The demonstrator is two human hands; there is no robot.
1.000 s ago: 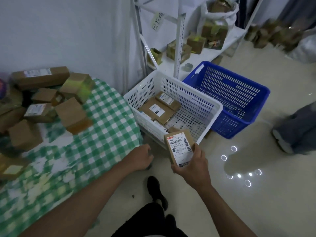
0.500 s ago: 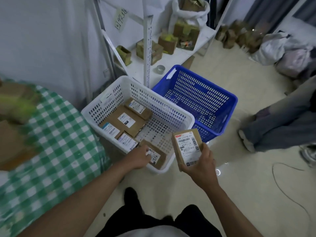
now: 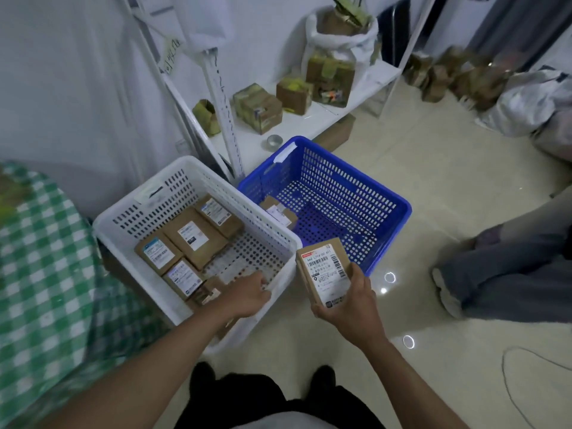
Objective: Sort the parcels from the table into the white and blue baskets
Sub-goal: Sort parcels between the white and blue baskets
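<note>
White wall [image 3: 62,72], glossy cream floor [image 3: 433,181] w/ light spots, white shelf rack [image 3: 309,119], green-check tablecloth [image 3: 46,274].

Dim, bluish indoor light fills the scene. Small bright rings of glare from overhead lamps reflect on the glossy floor [image 3: 433,168]. The wide lens bends straight lines near the edges. The checked tabletop [image 3: 46,274] at left is smeared with motion blur, and boxes at far right [image 3: 458,72] look soft.

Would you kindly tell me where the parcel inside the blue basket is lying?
In the head view, the brown cardboard parcel lies in the blue plastic basket's left corner, against the white plastic basket.
</note>
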